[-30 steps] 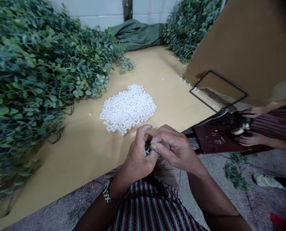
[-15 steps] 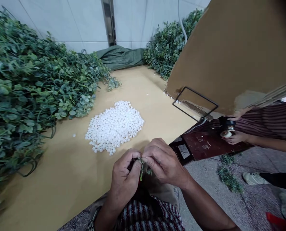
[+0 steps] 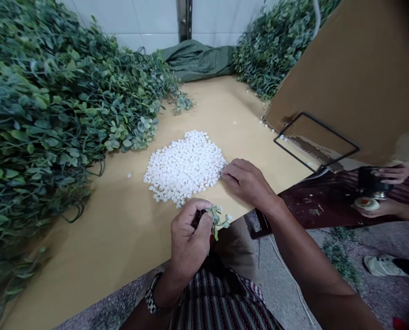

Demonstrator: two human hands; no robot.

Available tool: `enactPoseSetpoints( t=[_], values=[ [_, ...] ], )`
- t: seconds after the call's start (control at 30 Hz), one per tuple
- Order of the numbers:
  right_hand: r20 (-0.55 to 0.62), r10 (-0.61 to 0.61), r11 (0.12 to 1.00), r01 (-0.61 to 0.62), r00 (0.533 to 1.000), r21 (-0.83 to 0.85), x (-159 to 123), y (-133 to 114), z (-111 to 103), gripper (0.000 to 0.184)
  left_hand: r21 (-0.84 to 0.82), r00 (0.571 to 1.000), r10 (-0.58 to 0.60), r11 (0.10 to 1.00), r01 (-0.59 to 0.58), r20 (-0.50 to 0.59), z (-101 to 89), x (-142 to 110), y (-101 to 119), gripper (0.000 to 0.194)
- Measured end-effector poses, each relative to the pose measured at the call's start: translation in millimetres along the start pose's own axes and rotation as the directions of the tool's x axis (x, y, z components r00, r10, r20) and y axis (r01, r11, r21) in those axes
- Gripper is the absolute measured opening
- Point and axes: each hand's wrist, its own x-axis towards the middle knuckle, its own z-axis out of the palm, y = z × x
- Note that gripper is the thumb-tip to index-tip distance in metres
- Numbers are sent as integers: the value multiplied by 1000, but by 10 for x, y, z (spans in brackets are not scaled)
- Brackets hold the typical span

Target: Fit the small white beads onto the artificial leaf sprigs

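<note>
My left hand [image 3: 192,233] is closed around a small artificial leaf sprig [image 3: 218,219], held over the table's near edge. Green leaves with pale tips stick out past my thumb. At the right edge of a heap of small white plastic pieces [image 3: 185,166], my right hand [image 3: 245,183] has its fingertips pinched together. The tips touch the outermost pieces, and whatever is between them is hidden. A single white piece [image 3: 129,175] lies apart, left of the heap.
Artificial foliage [image 3: 53,96] is piled along the left, with more foliage [image 3: 276,46] at the back right. A green cloth [image 3: 199,59] lies between. A leaning cardboard sheet [image 3: 356,82] and black wire frame [image 3: 316,142] stand right. Another person's hand [image 3: 383,208] holds a round white object.
My right hand has left the sprig and moved forward to the heap's right edge. My left hand keeps the sprig. The whole view has shifted slightly.
</note>
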Motion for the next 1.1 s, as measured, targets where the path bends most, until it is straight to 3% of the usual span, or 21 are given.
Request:
enactPoseSetpoints(
  t=[0.1,0.27,0.53,0.67,0.8,0.93,1.1],
  values=[
    [-65,20,999,-16,998,48,-47,-28,-29,14,-28,1000,12,1000,-12,10,-15,-9,8,7],
    [-182,174,912,-89,968,401,-181,-275,-203,9,-95,1000,11,995,-9,20,-24,-26,10,7],
    [-33,343,612,-197,939,766,-395,-752,-241,6,-43,996,88,995,-88,-4,-6,-26,-11,7],
    [39,425,482,-262,904,836,-433,-797,-185,3,-23,995,103,994,-103,-3,-7,-58,-10,6],
    [84,479,421,-312,874,852,-447,-800,-166,2,8,986,163,987,-163,25,-14,-71,-26,8],
    [114,497,398,-343,860,851,-461,-807,-166,1,8,955,295,955,-295,23,-20,-51,-72,8],
    [102,496,417,-340,862,843,-474,-795,-147,3,1,931,365,931,-365,5,-8,-44,-102,11]
  ],
)
